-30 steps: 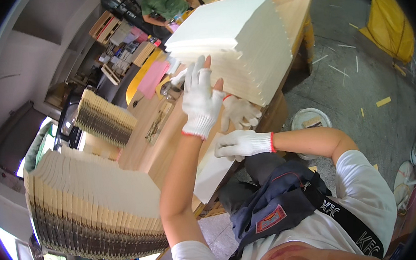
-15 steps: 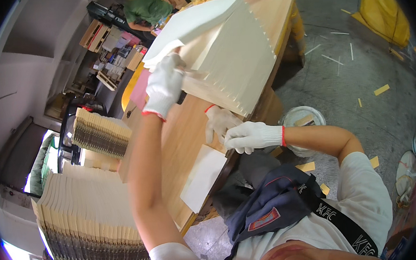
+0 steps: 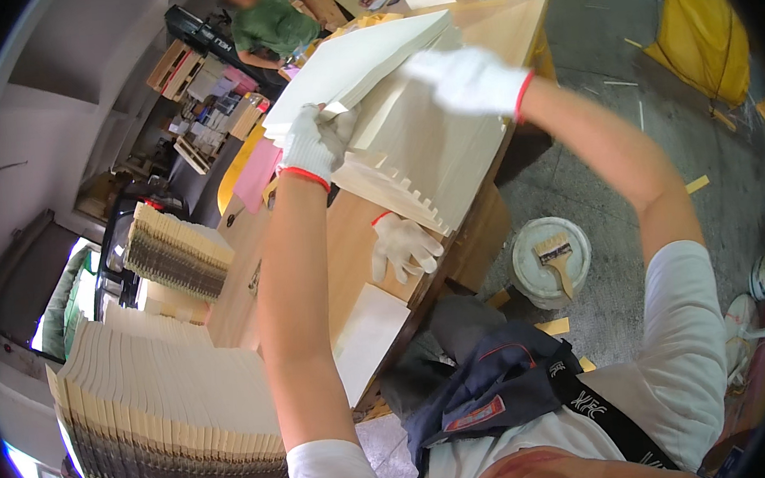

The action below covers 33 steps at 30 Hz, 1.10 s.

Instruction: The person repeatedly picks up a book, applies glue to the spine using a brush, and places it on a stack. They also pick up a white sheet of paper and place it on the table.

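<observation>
A worker's gloved left hand (image 3: 316, 141) has its grip clenched on the near-left edge of the upper sheets (image 3: 359, 61) of a pale stack (image 3: 447, 144) on the wooden worktop (image 3: 348, 237). The right hand (image 3: 469, 81) blurs over the stack's right side, its grip impossible to tell. A loose white glove (image 3: 403, 245) lies nearer.

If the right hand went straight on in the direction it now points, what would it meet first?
Most likely the upper white sheets, at their edge nearest the right hand. The hand is blurred and depth is unclear, so it may already touch them or pass just above.
</observation>
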Each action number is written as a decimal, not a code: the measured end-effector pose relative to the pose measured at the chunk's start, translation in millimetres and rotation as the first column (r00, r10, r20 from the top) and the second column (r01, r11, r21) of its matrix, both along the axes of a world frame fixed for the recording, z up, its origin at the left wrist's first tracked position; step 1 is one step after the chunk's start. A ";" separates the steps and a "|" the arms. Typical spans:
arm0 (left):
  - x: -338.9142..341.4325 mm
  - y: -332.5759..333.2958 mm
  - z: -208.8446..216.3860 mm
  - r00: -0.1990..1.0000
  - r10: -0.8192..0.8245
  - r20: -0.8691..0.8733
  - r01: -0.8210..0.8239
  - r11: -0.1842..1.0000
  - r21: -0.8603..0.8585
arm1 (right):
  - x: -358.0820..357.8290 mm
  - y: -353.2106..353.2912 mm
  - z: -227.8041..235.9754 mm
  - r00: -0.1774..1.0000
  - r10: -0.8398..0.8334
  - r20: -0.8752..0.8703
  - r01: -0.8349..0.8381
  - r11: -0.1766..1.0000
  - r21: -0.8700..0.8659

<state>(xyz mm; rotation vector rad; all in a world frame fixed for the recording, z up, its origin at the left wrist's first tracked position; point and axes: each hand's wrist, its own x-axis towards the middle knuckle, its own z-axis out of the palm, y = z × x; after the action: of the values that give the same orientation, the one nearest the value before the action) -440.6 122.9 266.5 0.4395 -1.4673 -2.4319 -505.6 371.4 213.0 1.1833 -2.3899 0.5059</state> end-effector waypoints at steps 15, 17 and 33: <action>125.2 -103.2 -29.4 0.987 -0.014 -0.162 -0.048 0.927 -0.372 | 127.7 4.7 -66.5 0.296 0.526 0.798 -0.073 0.845 -0.530; 168.1 -156.1 -52.5 0.994 0.112 0.005 -0.101 0.911 -0.400 | 163.7 -34.0 -83.2 0.159 0.585 0.796 -0.090 0.811 -0.578; 400.2 -215.6 -255.5 0.897 0.369 0.245 -0.308 0.917 -0.252 | 142.8 -271.2 -181.3 0.308 0.211 0.928 -0.374 0.923 -0.086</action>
<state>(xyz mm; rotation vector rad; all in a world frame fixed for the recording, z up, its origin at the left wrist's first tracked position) -40.4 -92.6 11.1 0.9505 -1.5780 -1.9768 -362.8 100.2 31.7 1.7421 -3.1523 1.5213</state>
